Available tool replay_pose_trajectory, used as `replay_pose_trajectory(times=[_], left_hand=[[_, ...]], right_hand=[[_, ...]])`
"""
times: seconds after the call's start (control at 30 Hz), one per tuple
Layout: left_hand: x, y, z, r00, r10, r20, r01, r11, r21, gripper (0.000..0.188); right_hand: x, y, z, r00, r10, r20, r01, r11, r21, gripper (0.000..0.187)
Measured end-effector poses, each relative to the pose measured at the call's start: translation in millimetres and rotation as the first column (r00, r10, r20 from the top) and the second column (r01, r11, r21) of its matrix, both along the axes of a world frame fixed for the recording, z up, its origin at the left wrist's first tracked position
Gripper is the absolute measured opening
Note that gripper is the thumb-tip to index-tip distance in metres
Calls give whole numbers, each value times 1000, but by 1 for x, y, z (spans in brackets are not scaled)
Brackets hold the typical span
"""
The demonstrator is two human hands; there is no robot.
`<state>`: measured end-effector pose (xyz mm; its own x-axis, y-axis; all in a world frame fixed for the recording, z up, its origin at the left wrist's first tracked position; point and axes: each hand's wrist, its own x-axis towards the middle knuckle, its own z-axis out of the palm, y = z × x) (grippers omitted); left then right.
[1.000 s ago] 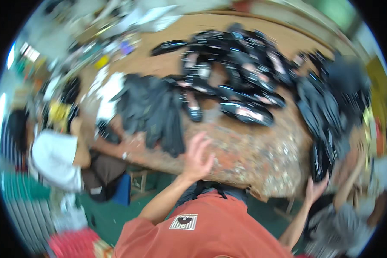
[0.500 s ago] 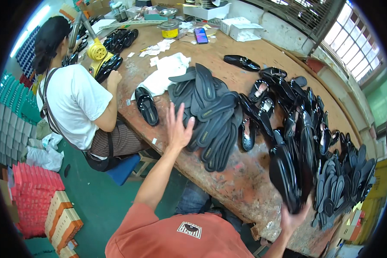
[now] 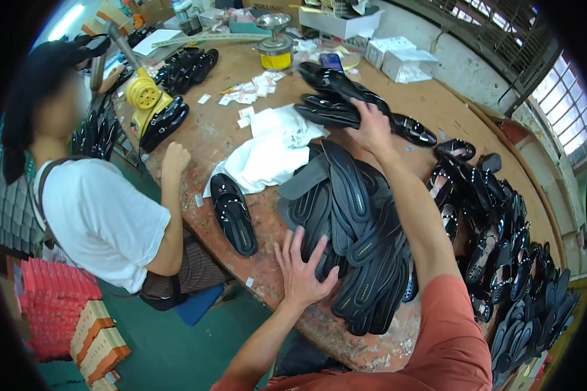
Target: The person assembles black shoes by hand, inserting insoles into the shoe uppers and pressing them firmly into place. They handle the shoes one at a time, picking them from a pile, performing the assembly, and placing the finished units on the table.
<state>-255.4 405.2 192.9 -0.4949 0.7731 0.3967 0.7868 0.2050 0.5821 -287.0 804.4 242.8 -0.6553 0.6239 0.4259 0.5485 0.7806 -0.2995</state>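
My right hand [image 3: 372,127] is closed around several glossy black shoes [image 3: 338,83] at the far side of the table, beyond the insoles. These shoes partly cover a phone [image 3: 331,62]. My left hand [image 3: 304,272] is open, its fingers spread against the near left edge of a heap of dark grey insoles [image 3: 372,244]. A single black shoe [image 3: 231,212] with studs across its front lies left of the heap, beside a white cloth [image 3: 261,156]. My right forearm crosses over the right part of the heap.
Many black shoes [image 3: 489,221] crowd the table's right side, with more insoles [image 3: 525,332] at the near right. A co-worker [image 3: 104,208] sits at the left by a yellow machine [image 3: 147,98]. A yellow-labelled can [image 3: 274,52] and white boxes [image 3: 407,62] stand at the back.
My right hand has carried the black shoes from the near right to the far middle of the table. My left hand stays open beside the insoles. The view has shifted, and the co-worker's head has turned.
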Motion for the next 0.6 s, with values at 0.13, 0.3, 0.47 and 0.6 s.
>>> replay_pose_trajectory(times=[0.13,0.3,0.47,0.6], left_hand=[[6,13,-2,999,-39,23,42,990,-135,81],[4,5,-14,999,-7,-42,2,992,-124,68],[7,-3,-13,991,-41,-125,31,997,-75,59],[56,-2,32,944,134,-301,-186,971,-152,62]], right_hand=[[32,20,-38,990,138,-29,-140,985,-104,81],[149,-93,39,984,110,-138,-146,947,-287,56],[220,-195,42,936,277,218,-337,883,326,53],[210,-180,20,828,256,499,-277,960,-33,50]])
